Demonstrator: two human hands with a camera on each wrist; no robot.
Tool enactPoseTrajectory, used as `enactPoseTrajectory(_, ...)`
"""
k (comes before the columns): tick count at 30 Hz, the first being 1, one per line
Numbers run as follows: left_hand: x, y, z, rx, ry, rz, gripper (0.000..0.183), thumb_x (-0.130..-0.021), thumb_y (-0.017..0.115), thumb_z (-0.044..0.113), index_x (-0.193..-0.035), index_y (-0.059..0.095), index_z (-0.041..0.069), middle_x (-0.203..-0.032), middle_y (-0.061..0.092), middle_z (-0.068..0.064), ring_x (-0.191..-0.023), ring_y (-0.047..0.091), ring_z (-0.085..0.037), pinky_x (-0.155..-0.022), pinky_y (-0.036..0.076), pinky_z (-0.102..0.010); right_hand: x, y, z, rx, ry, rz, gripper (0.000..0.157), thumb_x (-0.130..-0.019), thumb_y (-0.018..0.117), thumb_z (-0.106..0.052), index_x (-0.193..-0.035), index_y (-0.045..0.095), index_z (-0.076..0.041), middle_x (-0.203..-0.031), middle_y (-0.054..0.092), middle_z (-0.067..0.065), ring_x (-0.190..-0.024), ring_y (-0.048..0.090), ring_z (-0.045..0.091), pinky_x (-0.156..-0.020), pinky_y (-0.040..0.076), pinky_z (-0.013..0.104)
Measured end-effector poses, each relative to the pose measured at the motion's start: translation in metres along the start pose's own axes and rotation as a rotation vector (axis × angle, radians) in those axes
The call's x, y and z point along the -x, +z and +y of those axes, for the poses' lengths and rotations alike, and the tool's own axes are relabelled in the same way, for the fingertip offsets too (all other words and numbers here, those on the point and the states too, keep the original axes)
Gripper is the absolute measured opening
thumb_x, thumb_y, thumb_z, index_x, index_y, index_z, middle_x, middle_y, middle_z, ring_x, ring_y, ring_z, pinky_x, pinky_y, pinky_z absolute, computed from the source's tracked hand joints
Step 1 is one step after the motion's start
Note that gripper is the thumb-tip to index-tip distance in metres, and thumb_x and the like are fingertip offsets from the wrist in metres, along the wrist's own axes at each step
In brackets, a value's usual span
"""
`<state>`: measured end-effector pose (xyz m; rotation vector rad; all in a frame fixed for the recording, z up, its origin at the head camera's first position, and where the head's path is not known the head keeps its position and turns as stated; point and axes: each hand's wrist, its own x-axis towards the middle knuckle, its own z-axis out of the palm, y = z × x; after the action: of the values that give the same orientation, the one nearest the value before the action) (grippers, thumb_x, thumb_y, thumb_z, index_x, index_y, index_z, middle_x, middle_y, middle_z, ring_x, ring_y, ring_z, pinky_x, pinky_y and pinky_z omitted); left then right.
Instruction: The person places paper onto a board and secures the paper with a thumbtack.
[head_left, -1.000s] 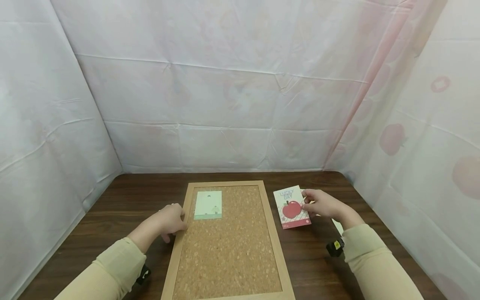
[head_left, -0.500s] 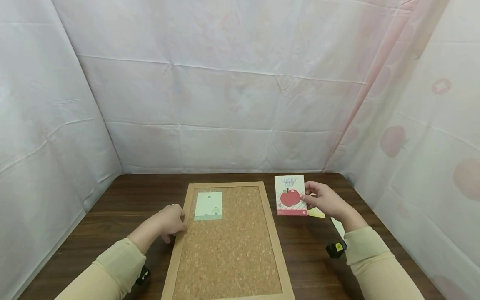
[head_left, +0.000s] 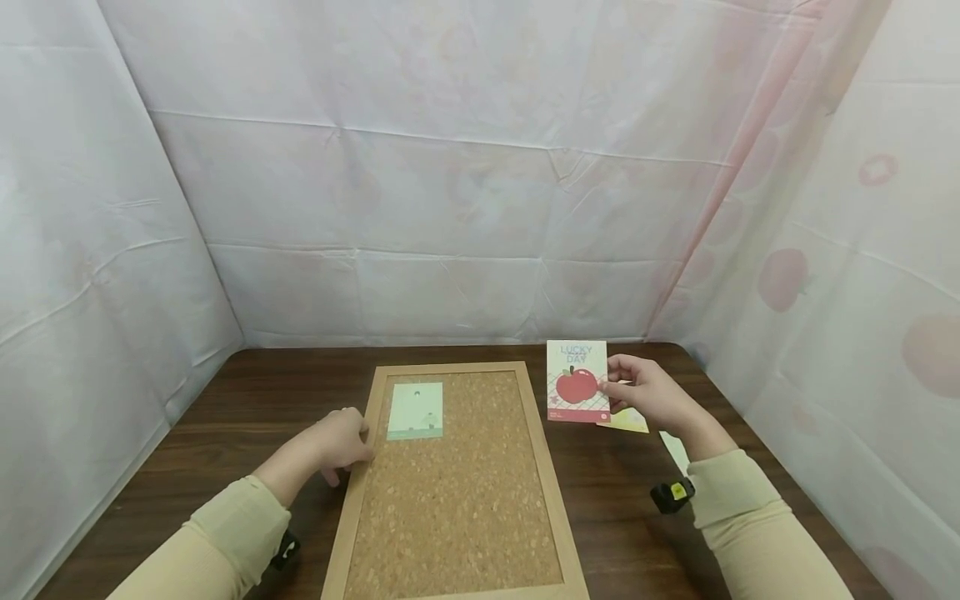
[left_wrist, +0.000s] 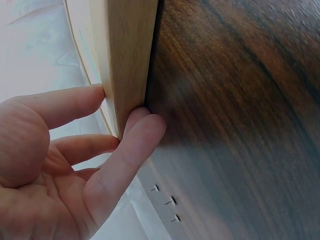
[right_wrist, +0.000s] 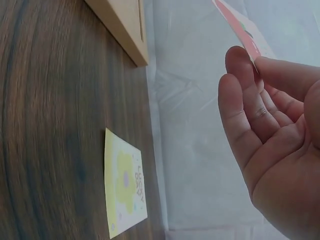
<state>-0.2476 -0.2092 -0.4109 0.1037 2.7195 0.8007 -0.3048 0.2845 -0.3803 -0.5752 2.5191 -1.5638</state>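
Observation:
My right hand point(head_left: 648, 396) pinches a card point(head_left: 576, 382) by its right edge, thumb in front and fingers behind. The card carries a red apple and the words "Lucky Day", and it is held up over the table right of the cork board point(head_left: 457, 500). In the right wrist view the card point(right_wrist: 245, 30) appears nearly edge-on. My left hand point(head_left: 339, 440) grips the board's left wooden edge. The left wrist view shows its thumb and fingers on the frame point(left_wrist: 129, 55). A pale green card point(head_left: 415, 410) lies at the board's upper left.
A yellow flower card point(right_wrist: 126, 187) lies on the dark wood table behind my right hand. Another pale card point(head_left: 675, 452) is partly covered by my right forearm. Three small pins point(left_wrist: 171, 201) lie on the table near my left hand. Cloth walls point(head_left: 450, 208) surround the table.
The apple card has risen, straightened from a tilt and turned to face the camera in my right hand, uncovering more of the yellow card. My left hand has not moved.

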Motion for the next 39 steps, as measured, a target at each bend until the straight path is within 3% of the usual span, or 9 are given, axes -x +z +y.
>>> enactPoseTrajectory(10, 0.001, -0.002, -0.002, 0.010, -0.003, -0.005, 0.019, -0.088, 0.070, 0.003, -0.076, 0.055, 0.001, -0.074, 0.055, -0.016, -0.058, 0.062, -0.026, -0.045, 0.056, -0.036, -0.008, 0.016, -0.012, -0.084, 0.043, 0.034, 0.029, -0.098, 0.067, -0.006, -0.121, 0.056, 0.008, -0.099, 0.064, 0.020, -0.077, 0.067, 0.029, -0.072, 0.060, 0.044)
enactPoseTrajectory(15, 0.001, -0.002, -0.001, 0.011, -0.003, -0.002, 0.017, -0.088, 0.069, 0.003, -0.077, 0.056, 0.000, -0.074, 0.055, -0.016, -0.059, 0.063, -0.025, -0.045, 0.056, -0.036, -0.011, 0.026, -0.017, -0.121, 0.048, 0.008, 0.031, -0.098, 0.067, -0.005, -0.123, 0.056, 0.008, -0.101, 0.066, 0.019, -0.079, 0.069, 0.030, -0.074, 0.059, 0.050)
enactPoseTrajectory(33, 0.003, -0.001, 0.003, 0.005, -0.015, -0.002, 0.022, -0.089, 0.070, 0.004, -0.074, 0.054, 0.003, -0.073, 0.056, -0.016, -0.057, 0.063, -0.025, -0.045, 0.056, -0.036, -0.019, 0.060, -0.042, -0.189, 0.052, -0.030, 0.034, -0.095, 0.068, -0.001, -0.124, 0.055, 0.010, -0.100, 0.066, 0.019, -0.077, 0.068, 0.025, -0.071, 0.060, 0.047)
enactPoseTrajectory(39, 0.002, 0.000, 0.002, 0.005, -0.006, 0.000, 0.022, -0.090, 0.070, 0.004, -0.074, 0.055, 0.003, -0.074, 0.056, -0.016, -0.056, 0.064, -0.025, -0.045, 0.056, -0.036, -0.021, 0.077, -0.048, -0.211, 0.080, -0.063, 0.035, -0.094, 0.069, -0.002, -0.125, 0.055, 0.008, -0.100, 0.066, 0.018, -0.077, 0.069, 0.026, -0.074, 0.059, 0.054)
